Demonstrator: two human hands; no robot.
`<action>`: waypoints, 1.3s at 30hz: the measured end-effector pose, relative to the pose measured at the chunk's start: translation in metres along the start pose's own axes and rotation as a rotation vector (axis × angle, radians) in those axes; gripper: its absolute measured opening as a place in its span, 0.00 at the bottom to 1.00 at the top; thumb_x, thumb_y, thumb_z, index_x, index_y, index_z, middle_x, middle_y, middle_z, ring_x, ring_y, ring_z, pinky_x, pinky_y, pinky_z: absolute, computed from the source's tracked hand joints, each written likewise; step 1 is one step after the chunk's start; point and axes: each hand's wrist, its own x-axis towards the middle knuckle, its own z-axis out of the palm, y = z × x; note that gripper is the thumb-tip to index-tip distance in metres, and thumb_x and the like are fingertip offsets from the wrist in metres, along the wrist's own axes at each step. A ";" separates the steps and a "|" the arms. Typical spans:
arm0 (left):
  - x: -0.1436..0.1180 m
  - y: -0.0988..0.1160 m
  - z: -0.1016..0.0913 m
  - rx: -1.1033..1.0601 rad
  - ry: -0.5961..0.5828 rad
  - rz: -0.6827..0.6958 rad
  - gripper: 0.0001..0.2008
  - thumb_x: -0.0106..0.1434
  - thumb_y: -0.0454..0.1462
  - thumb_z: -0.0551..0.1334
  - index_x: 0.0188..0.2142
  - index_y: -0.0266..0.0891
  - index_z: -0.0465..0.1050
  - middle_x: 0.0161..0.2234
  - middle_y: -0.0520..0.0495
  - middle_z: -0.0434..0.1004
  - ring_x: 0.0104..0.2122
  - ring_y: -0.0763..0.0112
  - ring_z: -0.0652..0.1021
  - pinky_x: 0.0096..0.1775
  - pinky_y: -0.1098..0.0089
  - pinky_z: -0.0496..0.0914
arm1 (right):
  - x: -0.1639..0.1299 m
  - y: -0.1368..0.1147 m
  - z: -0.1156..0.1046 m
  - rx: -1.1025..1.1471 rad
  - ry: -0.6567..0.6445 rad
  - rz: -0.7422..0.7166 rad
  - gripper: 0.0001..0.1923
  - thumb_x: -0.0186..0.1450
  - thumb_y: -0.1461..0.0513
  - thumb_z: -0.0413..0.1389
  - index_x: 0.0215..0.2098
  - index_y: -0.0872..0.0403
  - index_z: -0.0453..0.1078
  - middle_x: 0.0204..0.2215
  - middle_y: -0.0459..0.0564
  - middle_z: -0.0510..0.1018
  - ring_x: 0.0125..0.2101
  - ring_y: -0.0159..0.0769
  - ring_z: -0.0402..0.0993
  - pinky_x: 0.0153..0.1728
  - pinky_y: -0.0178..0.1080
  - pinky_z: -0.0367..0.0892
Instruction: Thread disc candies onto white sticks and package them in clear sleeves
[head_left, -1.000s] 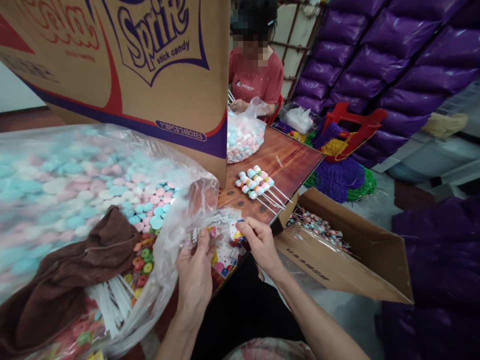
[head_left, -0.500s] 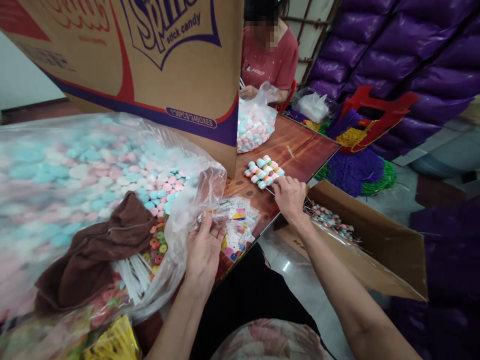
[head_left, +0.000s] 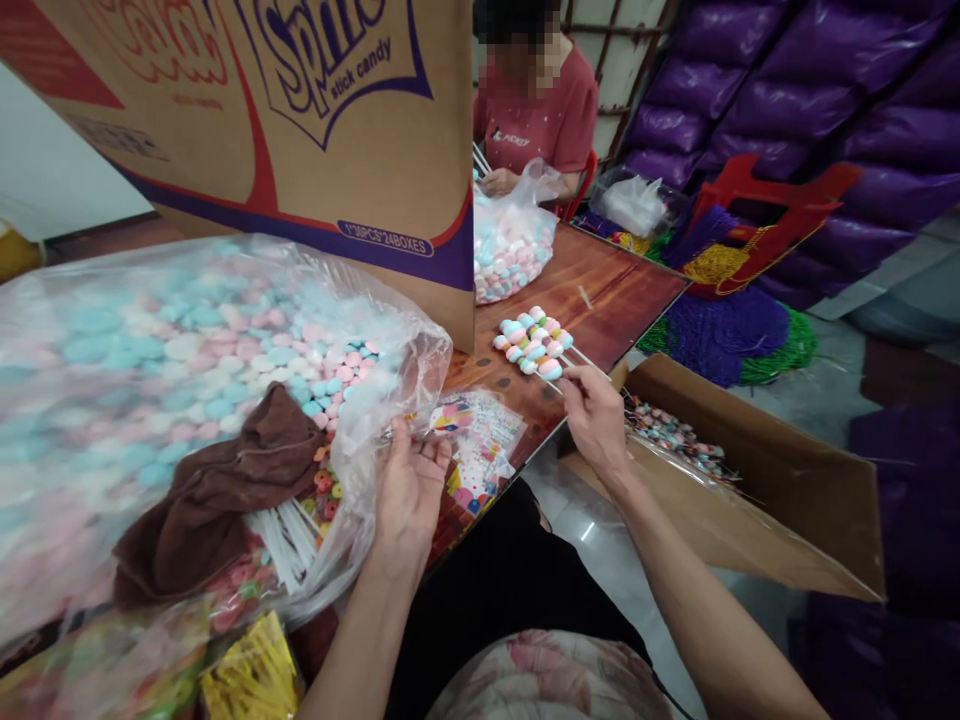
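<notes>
My right hand (head_left: 598,418) pinches the white sticks of several candy skewers (head_left: 534,342), held together in a bunch over the table. Pink, blue and white puffy sweets are threaded on them, with small coloured pieces between. Near the big clear sack, my left hand (head_left: 411,485) has its fingers curled and its thumb up, gripping a clear printed plastic bag (head_left: 451,416). Under and beside that bag lies a spread of similar printed bags (head_left: 480,470) along the table edge.
A large sack of pastel sweets (head_left: 217,330) lies left, with a brown cloth (head_left: 217,500) and white sticks (head_left: 289,540). A tall carton (head_left: 337,180) stands behind. An open box of skewers (head_left: 795,500) sits right. Across the table (head_left: 600,275) sits a person (head_left: 536,120).
My right hand and the skewers have shifted slightly right in view. At my left hand, the clear bag's printed end now shows further out past the fingers. The camera view has moved slightly.
</notes>
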 end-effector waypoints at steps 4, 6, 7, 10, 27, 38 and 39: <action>0.003 -0.001 -0.002 0.003 0.004 -0.007 0.10 0.67 0.41 0.64 0.33 0.37 0.72 0.28 0.51 0.77 0.28 0.76 0.78 0.32 0.74 0.72 | -0.033 -0.035 -0.029 0.242 -0.089 -0.073 0.06 0.70 0.63 0.53 0.36 0.51 0.71 0.30 0.46 0.72 0.31 0.36 0.70 0.33 0.39 0.64; 0.003 -0.002 -0.002 0.001 -0.004 0.003 0.09 0.66 0.41 0.65 0.33 0.38 0.72 0.29 0.52 0.78 0.29 0.75 0.78 0.33 0.74 0.72 | -0.044 -0.047 -0.039 0.240 -0.094 -0.127 0.06 0.70 0.65 0.53 0.37 0.51 0.72 0.31 0.48 0.74 0.32 0.36 0.71 0.33 0.40 0.65; 0.003 -0.003 -0.003 0.001 -0.007 0.008 0.09 0.65 0.41 0.66 0.33 0.38 0.72 0.30 0.52 0.78 0.30 0.75 0.78 0.33 0.74 0.72 | -0.048 -0.051 -0.042 0.229 -0.092 -0.150 0.06 0.70 0.66 0.54 0.37 0.50 0.72 0.32 0.49 0.75 0.32 0.37 0.72 0.33 0.40 0.65; 0.002 -0.004 -0.004 0.004 -0.040 0.033 0.10 0.63 0.42 0.69 0.33 0.38 0.72 0.30 0.52 0.78 0.29 0.75 0.78 0.34 0.73 0.71 | -0.053 -0.053 -0.047 0.194 -0.106 -0.206 0.07 0.69 0.67 0.54 0.38 0.50 0.73 0.32 0.50 0.76 0.32 0.37 0.73 0.32 0.40 0.67; 0.009 -0.006 -0.012 0.244 -0.232 0.311 0.15 0.58 0.47 0.71 0.28 0.38 0.72 0.28 0.53 0.76 0.29 0.78 0.76 0.35 0.77 0.70 | -0.059 -0.045 -0.063 0.150 -0.494 -0.132 0.08 0.73 0.63 0.52 0.37 0.51 0.72 0.30 0.46 0.73 0.30 0.33 0.69 0.32 0.37 0.63; 0.005 -0.017 -0.025 0.568 -0.176 0.442 0.20 0.61 0.53 0.66 0.28 0.39 0.69 0.22 0.54 0.70 0.24 0.75 0.72 0.28 0.75 0.67 | -0.071 -0.052 -0.043 0.264 -0.487 0.139 0.11 0.69 0.63 0.53 0.30 0.54 0.73 0.25 0.45 0.71 0.26 0.32 0.66 0.29 0.35 0.61; 0.002 -0.018 -0.023 0.543 -0.184 0.425 0.20 0.62 0.54 0.65 0.29 0.39 0.70 0.23 0.54 0.72 0.24 0.75 0.73 0.29 0.75 0.68 | -0.072 -0.052 -0.042 0.259 -0.475 0.130 0.11 0.69 0.63 0.53 0.30 0.54 0.73 0.25 0.45 0.71 0.26 0.32 0.66 0.29 0.35 0.61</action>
